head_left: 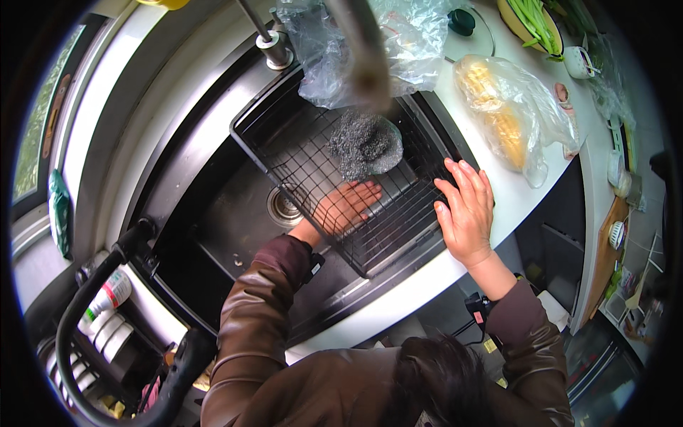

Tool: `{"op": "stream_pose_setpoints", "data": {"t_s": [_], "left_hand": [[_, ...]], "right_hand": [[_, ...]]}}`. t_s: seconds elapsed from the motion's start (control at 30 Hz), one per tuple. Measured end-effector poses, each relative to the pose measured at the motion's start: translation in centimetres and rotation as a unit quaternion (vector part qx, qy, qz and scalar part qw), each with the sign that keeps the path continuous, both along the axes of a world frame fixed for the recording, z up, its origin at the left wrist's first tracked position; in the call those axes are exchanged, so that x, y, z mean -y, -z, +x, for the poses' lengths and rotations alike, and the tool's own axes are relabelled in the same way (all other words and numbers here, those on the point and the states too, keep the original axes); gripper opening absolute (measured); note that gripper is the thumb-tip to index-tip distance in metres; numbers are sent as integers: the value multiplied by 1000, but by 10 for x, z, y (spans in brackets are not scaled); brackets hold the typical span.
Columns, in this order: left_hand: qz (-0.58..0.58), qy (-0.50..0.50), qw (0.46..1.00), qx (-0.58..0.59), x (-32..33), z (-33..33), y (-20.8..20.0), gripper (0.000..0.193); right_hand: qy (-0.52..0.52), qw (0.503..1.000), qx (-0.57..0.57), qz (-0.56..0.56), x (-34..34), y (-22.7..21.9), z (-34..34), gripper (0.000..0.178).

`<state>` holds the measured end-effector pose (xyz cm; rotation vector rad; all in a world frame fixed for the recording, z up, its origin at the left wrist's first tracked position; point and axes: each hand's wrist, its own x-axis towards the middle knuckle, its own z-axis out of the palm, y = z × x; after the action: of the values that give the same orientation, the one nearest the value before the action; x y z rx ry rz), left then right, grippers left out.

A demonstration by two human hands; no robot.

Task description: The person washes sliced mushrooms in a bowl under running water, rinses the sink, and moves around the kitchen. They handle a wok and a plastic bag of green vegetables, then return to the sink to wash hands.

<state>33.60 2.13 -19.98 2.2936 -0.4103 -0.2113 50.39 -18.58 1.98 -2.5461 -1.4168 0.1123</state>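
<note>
A black wire rack [299, 146] lies across the dark sink [220, 206]. Under its grid, my left hand [348, 206] reaches into the sink, fingers stretched out flat and palm down. It holds nothing that I can see. A grey steel-wool scrubber [356, 142] sits on the rack, beside a pale rounded piece [389, 151] whose kind I cannot make out. At the right side of the sink, my right hand [466, 210] has its fingers apart and slightly bent, by the rack's edge. Whether its fingertips touch the rim is unclear.
A blurred faucet [366, 57] hangs over the rack's far side, near crumpled clear plastic bags [413, 43]. A clear bag with yellow food [498, 107] lies on the white counter [462, 21]. Green stalks fill a bowl [523, 32] at the far right. A black curved handle [67, 341] stands left.
</note>
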Motion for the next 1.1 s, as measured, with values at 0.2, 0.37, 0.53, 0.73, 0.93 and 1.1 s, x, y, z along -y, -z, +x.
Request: {"op": "stream_pose_setpoints", "data": {"t_s": [0.2,0.37,0.53,0.73,0.93,1.1], "left_hand": [[83,-46,993,-74,0,-96,-22,65],[136,-43,975,-168,-37,-214,-32,60],[209,90,934,-274,-51,-306,-24,52],[110,-494,819,-271,-76,-316,-49,51],[84,-456,749,-473,-60,-278,-37,36],[85,-381,859,-331,-35,-212,-42,26]], "right_hand": [[-6,999,7,44,5,3,-1,28],[-14,998,28,60,9,5,-3,28],[-17,997,40,69,10,8,-3,26],[-23,996,52,67,11,12,-4,22],[-29,996,56,62,10,13,-4,20],[-30,996,54,64,8,11,-5,20]]}}
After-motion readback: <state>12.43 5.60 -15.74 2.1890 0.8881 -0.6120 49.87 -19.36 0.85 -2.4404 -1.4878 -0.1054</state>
